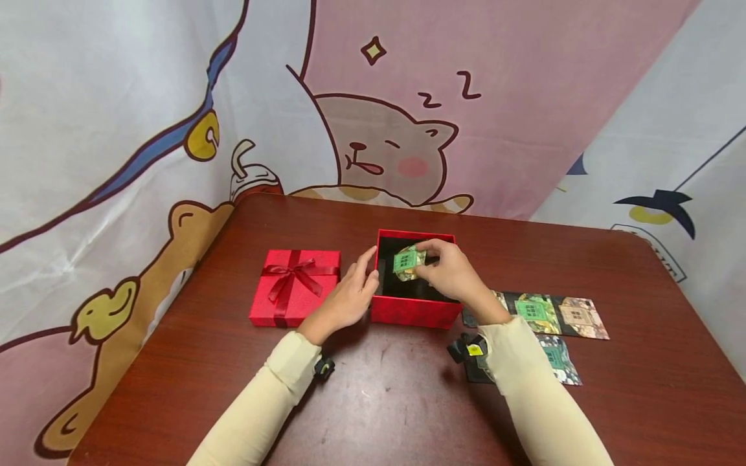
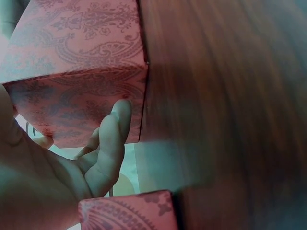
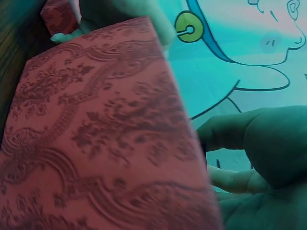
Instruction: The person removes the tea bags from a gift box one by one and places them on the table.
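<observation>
A red patterned box (image 1: 416, 312) stands without its lid on the table, black inside. My right hand (image 1: 450, 268) pinches a small packet with a green label (image 1: 406, 261) between thumb and fingers, over the box's opening. Against the box's left side rests my left hand (image 1: 350, 298), its fingers fairly straight. The left wrist view has the left hand (image 2: 43, 187) beside the box wall (image 2: 76, 105). In the right wrist view the box wall (image 3: 96, 120) hides the packet and part of the right hand (image 3: 268, 153).
Left of the box lies its red lid (image 1: 317, 310) with a dark red ribbon bow (image 1: 288, 275). On the right, several flat packets lie in two rows, among them a green one (image 1: 533, 310), a pinkish one (image 1: 579, 316) and a teal one (image 1: 557, 356). A printed cloth (image 1: 501, 149) hangs behind the table.
</observation>
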The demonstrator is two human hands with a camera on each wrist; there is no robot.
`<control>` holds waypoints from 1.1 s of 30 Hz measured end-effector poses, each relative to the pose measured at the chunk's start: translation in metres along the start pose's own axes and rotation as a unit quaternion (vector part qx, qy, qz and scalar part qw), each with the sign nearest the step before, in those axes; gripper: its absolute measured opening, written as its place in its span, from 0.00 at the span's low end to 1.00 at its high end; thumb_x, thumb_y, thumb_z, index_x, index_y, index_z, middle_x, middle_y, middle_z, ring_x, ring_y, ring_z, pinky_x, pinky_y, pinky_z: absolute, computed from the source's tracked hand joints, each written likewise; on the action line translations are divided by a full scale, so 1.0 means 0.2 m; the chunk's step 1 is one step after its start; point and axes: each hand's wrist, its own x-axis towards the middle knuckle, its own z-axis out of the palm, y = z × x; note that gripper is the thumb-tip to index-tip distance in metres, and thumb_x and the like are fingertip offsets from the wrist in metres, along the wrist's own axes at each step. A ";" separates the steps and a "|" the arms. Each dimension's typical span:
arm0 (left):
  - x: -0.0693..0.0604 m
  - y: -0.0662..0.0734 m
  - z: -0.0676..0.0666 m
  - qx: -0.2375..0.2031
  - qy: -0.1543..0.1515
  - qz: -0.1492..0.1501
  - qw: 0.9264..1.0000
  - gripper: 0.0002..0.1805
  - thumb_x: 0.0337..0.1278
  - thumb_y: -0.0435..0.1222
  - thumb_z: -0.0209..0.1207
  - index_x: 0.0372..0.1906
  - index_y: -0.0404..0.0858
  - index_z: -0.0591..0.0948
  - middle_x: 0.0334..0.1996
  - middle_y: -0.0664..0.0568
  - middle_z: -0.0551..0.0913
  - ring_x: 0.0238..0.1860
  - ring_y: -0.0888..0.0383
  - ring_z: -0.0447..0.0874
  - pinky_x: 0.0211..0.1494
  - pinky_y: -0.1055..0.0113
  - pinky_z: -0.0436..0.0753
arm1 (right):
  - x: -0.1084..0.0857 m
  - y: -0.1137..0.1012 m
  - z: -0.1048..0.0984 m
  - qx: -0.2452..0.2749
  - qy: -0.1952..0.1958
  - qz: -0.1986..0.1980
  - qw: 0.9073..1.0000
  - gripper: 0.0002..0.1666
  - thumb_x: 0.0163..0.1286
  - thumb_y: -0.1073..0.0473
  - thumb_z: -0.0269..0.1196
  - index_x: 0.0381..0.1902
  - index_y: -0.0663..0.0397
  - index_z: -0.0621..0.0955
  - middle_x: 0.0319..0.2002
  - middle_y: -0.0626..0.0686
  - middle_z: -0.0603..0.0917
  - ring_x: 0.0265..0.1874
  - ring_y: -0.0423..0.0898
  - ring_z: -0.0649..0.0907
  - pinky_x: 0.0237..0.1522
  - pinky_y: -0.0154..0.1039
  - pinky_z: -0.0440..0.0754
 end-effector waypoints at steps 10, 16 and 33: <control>0.00 -0.01 0.00 -0.004 0.004 0.004 1.000 0.32 0.75 0.42 0.46 0.78 0.49 0.53 0.62 0.39 0.71 0.61 0.45 0.74 0.61 0.44 0.73 | -0.12 0.01 -0.15 0.030 0.001 -0.001 1.000 0.26 0.65 0.67 0.64 0.61 0.66 0.75 0.49 0.64 0.79 0.33 0.51 0.83 0.32 0.38 0.82; 0.00 -0.02 -0.01 -0.008 0.002 0.010 1.000 0.32 0.75 0.44 0.44 0.78 0.49 0.52 0.66 0.39 0.68 0.66 0.46 0.70 0.65 0.45 0.70 | -0.23 0.04 -0.26 0.063 0.013 0.000 0.998 0.28 0.65 0.67 0.65 0.63 0.66 0.74 0.49 0.65 0.79 0.33 0.42 0.84 0.34 0.36 0.82; 0.00 -0.01 -0.01 -0.002 -0.008 0.007 1.000 0.32 0.75 0.46 0.43 0.79 0.50 0.52 0.62 0.40 0.71 0.61 0.46 0.74 0.63 0.45 0.72 | -0.48 0.19 -0.47 0.058 0.042 0.041 0.997 0.28 0.69 0.64 0.61 0.66 0.61 0.72 0.51 0.56 0.80 0.35 0.40 0.84 0.33 0.39 0.82</control>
